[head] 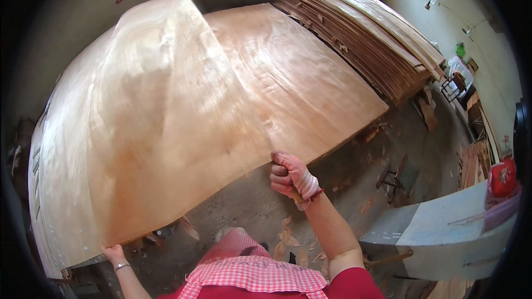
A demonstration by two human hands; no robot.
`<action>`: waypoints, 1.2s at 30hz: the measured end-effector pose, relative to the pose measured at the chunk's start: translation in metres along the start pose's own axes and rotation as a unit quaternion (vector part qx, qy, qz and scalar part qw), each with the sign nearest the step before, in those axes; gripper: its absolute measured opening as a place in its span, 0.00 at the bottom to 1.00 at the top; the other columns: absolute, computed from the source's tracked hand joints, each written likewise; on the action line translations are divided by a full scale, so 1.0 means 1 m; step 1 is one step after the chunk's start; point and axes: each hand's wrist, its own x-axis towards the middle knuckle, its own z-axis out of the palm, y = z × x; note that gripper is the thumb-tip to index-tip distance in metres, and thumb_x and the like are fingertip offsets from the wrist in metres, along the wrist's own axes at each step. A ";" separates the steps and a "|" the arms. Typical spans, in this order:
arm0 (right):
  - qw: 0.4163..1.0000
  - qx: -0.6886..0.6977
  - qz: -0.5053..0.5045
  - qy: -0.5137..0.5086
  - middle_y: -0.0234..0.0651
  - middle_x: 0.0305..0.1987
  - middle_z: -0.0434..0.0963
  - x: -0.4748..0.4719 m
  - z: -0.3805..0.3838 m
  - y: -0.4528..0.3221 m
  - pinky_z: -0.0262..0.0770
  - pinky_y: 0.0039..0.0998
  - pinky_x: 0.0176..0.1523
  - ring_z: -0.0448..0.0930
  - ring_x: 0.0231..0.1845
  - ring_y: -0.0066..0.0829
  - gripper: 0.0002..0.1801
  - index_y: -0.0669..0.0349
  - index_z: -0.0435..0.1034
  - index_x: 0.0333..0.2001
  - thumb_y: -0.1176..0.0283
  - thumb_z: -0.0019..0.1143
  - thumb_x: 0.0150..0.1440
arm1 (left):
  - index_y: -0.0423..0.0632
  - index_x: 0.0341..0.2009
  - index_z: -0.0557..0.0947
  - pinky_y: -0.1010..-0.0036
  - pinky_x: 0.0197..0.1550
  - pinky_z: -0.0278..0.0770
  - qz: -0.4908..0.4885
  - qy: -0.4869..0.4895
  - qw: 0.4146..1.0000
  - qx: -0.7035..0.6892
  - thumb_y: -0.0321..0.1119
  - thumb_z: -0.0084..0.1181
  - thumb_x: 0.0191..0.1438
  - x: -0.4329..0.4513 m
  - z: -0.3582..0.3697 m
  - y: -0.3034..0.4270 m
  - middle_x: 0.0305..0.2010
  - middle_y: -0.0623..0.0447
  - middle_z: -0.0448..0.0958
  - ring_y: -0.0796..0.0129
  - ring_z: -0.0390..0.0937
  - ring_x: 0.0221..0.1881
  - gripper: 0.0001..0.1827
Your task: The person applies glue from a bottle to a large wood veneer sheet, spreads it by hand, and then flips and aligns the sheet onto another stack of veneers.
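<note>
A large, thin wood veneer sheet (195,133) is lifted and bowed across the view, its near edge towards me. My left hand (113,253), bare with a metal band at the wrist, pinches that edge at the lower left. At the sheet's near right corner, my right hand (291,176) is closed in a pink-and-white striped glove. A short tan handle-like piece (297,196) shows below the gloved fist; what it belongs to is hidden. Beneath and to the right of the raised sheet lies a flat wood panel (299,74).
A tall stack of veneer sheets (349,45) stands beyond the panel. A small stool (397,178) is on the scrap-strewn concrete floor (249,199). At right, a covered table (444,216) bears a red bag (501,178). More sheets (62,166) lie at the left.
</note>
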 end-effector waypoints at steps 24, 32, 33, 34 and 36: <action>0.947 -0.211 -0.071 0.234 0.21 0.10 0.50 -0.067 -0.363 -0.499 0.43 0.19 0.07 0.48 0.04 0.14 0.12 0.50 0.55 0.22 0.65 0.42 0.57 | 0.38 0.48 0.67 0.62 0.49 0.67 -0.051 0.020 0.986 0.156 0.41 0.35 0.58 -0.210 0.245 -0.574 0.49 0.46 0.69 0.57 0.67 0.48 0.20; 0.936 -0.274 -0.044 0.218 0.22 0.10 0.52 -0.068 -0.467 -0.626 0.43 0.20 0.05 0.48 0.03 0.15 0.12 0.50 0.55 0.21 0.66 0.42 0.57 | 0.37 0.45 0.69 0.63 0.45 0.70 0.004 0.007 0.996 0.091 0.39 0.42 0.57 -0.296 0.263 -0.662 0.45 0.47 0.70 0.58 0.70 0.44 0.18; 0.928 -0.296 -0.037 0.222 0.22 0.10 0.52 -0.065 -0.474 -0.638 0.44 0.21 0.05 0.49 0.03 0.16 0.12 0.51 0.55 0.21 0.66 0.42 0.56 | 0.37 0.44 0.69 0.63 0.45 0.71 0.010 0.017 0.996 0.092 0.39 0.43 0.56 -0.309 0.267 -0.670 0.45 0.47 0.70 0.59 0.70 0.44 0.18; 0.920 -0.318 -0.031 0.226 0.23 0.10 0.52 -0.062 -0.482 -0.650 0.45 0.23 0.05 0.50 0.03 0.17 0.11 0.51 0.55 0.22 0.66 0.43 0.56 | 0.37 0.45 0.69 0.63 0.46 0.71 0.021 0.029 0.995 0.097 0.39 0.43 0.56 -0.314 0.265 -0.680 0.45 0.47 0.70 0.59 0.70 0.45 0.18; 0.903 -0.348 -0.021 0.251 0.25 0.09 0.53 -0.058 -0.497 -0.672 0.47 0.25 0.05 0.51 0.02 0.20 0.10 0.53 0.56 0.22 0.67 0.43 0.54 | 0.37 0.45 0.68 0.63 0.46 0.70 0.039 0.051 0.992 0.110 0.39 0.44 0.56 -0.325 0.267 -0.703 0.46 0.47 0.70 0.59 0.70 0.45 0.19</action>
